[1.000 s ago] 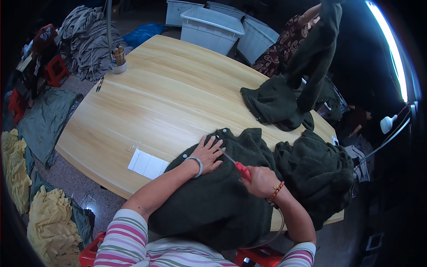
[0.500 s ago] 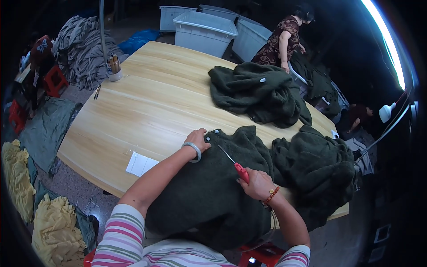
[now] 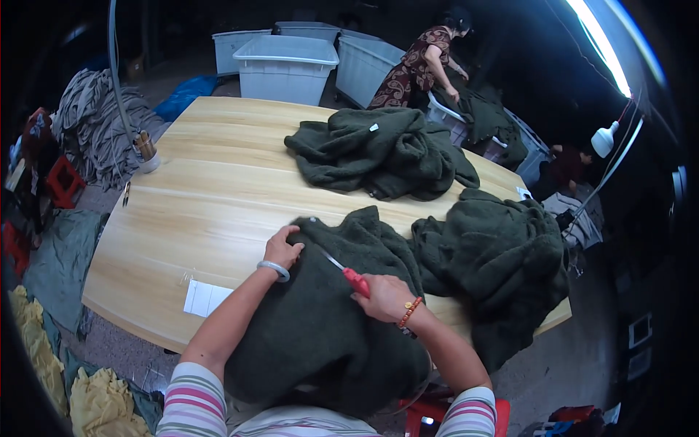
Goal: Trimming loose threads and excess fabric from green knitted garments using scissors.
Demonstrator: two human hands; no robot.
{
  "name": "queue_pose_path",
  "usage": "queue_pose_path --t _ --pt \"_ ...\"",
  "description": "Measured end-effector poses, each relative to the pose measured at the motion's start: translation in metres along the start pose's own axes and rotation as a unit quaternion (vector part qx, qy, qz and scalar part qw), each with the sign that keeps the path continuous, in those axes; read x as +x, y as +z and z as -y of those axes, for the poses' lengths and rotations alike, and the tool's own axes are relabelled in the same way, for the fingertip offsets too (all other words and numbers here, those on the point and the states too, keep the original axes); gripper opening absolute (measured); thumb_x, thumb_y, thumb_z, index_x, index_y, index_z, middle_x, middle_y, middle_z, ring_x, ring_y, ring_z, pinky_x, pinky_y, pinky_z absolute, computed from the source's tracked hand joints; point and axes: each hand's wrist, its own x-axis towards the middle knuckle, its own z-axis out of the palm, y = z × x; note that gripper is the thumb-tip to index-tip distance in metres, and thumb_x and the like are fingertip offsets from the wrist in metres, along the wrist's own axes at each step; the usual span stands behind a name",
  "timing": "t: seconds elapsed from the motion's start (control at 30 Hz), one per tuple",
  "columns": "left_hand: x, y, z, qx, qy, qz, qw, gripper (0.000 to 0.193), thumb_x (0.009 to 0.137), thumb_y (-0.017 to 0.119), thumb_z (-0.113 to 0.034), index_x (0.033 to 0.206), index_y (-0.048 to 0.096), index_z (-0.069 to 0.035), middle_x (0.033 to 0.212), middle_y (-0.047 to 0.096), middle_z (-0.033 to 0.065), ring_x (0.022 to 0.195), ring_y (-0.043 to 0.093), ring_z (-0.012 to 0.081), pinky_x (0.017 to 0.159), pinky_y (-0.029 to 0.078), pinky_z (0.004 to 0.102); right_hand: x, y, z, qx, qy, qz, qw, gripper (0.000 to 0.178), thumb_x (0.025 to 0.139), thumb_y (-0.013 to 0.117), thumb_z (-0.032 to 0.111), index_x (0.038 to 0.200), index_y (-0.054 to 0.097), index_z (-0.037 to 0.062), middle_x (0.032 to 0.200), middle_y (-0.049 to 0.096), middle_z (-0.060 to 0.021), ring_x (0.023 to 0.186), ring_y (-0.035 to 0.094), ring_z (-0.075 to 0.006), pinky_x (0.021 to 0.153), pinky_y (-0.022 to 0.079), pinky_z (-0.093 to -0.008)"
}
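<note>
A dark green fleece garment (image 3: 313,320) lies spread at the table's near edge and hangs over toward me. My left hand (image 3: 282,249) is closed on its upper left edge, beside a small pale round piece (image 3: 313,219). In my right hand (image 3: 386,297) is a red-handled tool (image 3: 356,282) with a thin metal shaft. Its tip points up and left, at the cloth near my left fingers; whether it touches cannot be told. A thin cord shows below my right wrist.
More dark green garments lie heaped on the wooden table (image 3: 196,182), one pile (image 3: 378,153) farther back, another (image 3: 495,255) at right. A white card (image 3: 206,298) and a cup of sticks (image 3: 148,162) rest at left. Plastic bins and a person stand behind; red stools flank the table.
The whole view has shifted, so the table and piles sit farther left. Two pale round pieces showed by my left hand before; now one does. Its fingers have gathered in the garment's edge.
</note>
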Motion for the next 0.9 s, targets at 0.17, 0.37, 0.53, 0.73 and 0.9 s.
queue_pose_path --t 0.17,0.37,0.53,0.73,0.9 --pt "-0.019 -0.036 -0.021 0.178 0.076 -0.022 0.981 0.059 0.076 0.073 -0.010 0.132 0.051 -0.009 0.103 0.067 0.0196 0.089 0.067 0.0309 0.084 0.053 0.0444 -0.023 -0.007 -0.009 0.005 0.017 0.019 1.000 0.032 0.089 0.061 0.033 0.103 0.060 0.0048 0.090 0.068 -0.0214 0.090 0.065 -0.0407 0.081 0.051 -0.0493" --pt "-0.036 -0.051 -0.004 0.358 0.119 -0.107 0.920 0.050 0.073 0.075 -0.011 0.120 0.058 -0.009 0.102 0.064 0.0193 0.094 0.063 0.0350 0.088 0.050 0.0439 -0.028 -0.002 0.016 0.012 -0.020 0.036 0.999 0.031 0.090 0.060 0.031 0.106 0.060 0.0050 0.086 0.068 -0.0214 0.088 0.066 -0.0407 0.080 0.051 -0.0501" --pt "-0.026 -0.056 0.015 0.160 0.058 -0.079 0.982 0.018 0.072 0.075 -0.013 0.088 0.070 -0.005 0.081 0.069 0.0124 0.079 0.068 0.0267 0.076 0.055 0.0363 -0.026 0.000 0.039 0.008 -0.098 0.047 0.994 0.029 0.089 0.060 0.030 0.103 0.061 0.0044 0.084 0.068 -0.0206 0.085 0.066 -0.0403 0.077 0.051 -0.0503" --pt "-0.016 -0.062 0.039 -0.063 0.020 -0.005 0.998 0.015 0.081 0.068 -0.002 0.096 0.071 0.000 0.077 0.070 0.0070 0.070 0.066 0.0129 0.065 0.054 0.0269 -0.031 0.002 0.035 0.013 -0.089 0.070 0.993 0.029 0.087 0.063 0.031 0.101 0.063 0.0057 0.087 0.069 -0.0188 0.089 0.067 -0.0379 0.078 0.053 -0.0481" --pt "-0.053 -0.067 0.033 0.215 0.307 -0.088 0.923 0.019 0.077 0.070 -0.004 0.095 0.065 -0.004 0.088 0.060 0.0130 0.076 0.062 0.0275 0.068 0.051 0.0368 -0.026 0.019 0.033 0.044 -0.086 0.041 0.994 0.028 0.089 0.062 0.030 0.102 0.060 0.0056 0.081 0.067 -0.0190 0.083 0.066 -0.0395 0.075 0.051 -0.0494"
